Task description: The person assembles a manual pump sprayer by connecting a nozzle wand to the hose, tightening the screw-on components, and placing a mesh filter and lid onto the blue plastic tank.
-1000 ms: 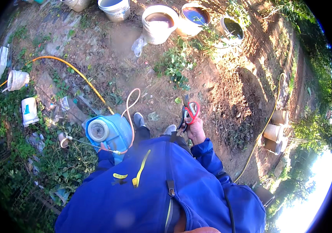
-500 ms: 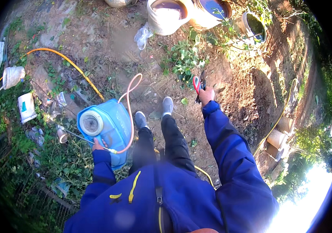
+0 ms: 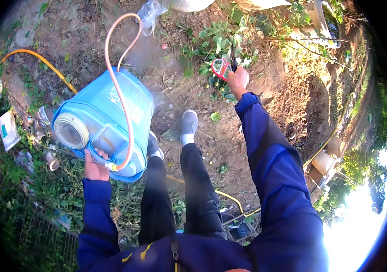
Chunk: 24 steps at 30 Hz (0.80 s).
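Observation:
A blue plastic sprayer tank (image 3: 132, 97) with a wide, round, pale neck (image 3: 71, 130) hangs tilted at my left side. My left hand (image 3: 96, 167) is closed around its handle. A pinkish hose (image 3: 107, 47) loops above the tank and comes back down to a fitting beside my left fingers. Out in front, my right hand (image 3: 238, 81) grips scissors with red-rimmed handles (image 3: 213, 69). Dark, narrow parts stick out beyond that fist; whether they all belong to the scissors, I cannot tell.
Leafy plants (image 3: 220, 38) grow just ahead of my right hand. A tipped bucket (image 3: 327, 27) lies at the far right. An orange hose (image 3: 44, 61) runs over the soil at the left, near a white container (image 3: 8, 130). Behind my legs is a yellow hose (image 3: 229, 196).
The tank has come up and left, showing larger and covering part of my left shoe. My right hand has shifted slightly forward with the scissors. The whole view has tilted down toward my feet.

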Available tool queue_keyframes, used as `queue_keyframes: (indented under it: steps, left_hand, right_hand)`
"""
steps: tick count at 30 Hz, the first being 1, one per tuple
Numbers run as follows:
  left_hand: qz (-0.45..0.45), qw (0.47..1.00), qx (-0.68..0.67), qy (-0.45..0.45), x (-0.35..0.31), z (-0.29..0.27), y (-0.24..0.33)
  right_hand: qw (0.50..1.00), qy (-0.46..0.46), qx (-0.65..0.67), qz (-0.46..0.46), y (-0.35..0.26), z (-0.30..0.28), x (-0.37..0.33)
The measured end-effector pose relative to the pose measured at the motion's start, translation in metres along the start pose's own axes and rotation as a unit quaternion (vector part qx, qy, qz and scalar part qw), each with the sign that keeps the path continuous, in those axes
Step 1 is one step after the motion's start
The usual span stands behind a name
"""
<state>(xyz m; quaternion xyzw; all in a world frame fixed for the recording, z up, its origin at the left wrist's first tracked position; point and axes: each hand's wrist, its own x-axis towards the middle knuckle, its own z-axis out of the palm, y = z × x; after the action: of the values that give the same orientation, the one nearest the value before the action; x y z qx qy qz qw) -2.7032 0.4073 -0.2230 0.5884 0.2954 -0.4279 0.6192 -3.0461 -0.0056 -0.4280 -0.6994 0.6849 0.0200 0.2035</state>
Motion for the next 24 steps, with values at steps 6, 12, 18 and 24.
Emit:
queue_keyframes:
  steps: [6, 12, 18, 24]
  left_hand:
    - [-0.037, 0.998, 0.015, -0.046, 0.028, -0.003, 0.004]
    - [0.000, 1.000, 0.017, -0.008, 0.016, 0.006, -0.001]
    - [0.019, 0.999, 0.037, -0.013, 0.023, 0.011, -0.006]
    - [0.045, 0.995, 0.054, 0.076, 0.026, 0.024, -0.011]
  right_hand:
    - [0.999, 0.045, 0.005, 0.028, 0.040, 0.089, 0.046]
    - [0.985, -0.044, 0.039, 0.162, 0.056, 0.151, 0.044]
    - [0.980, -0.136, -0.053, 0.133, 0.089, 0.136, 0.016]
    - [0.987, -0.139, 0.046, 0.062, 0.017, 0.075, -0.099]
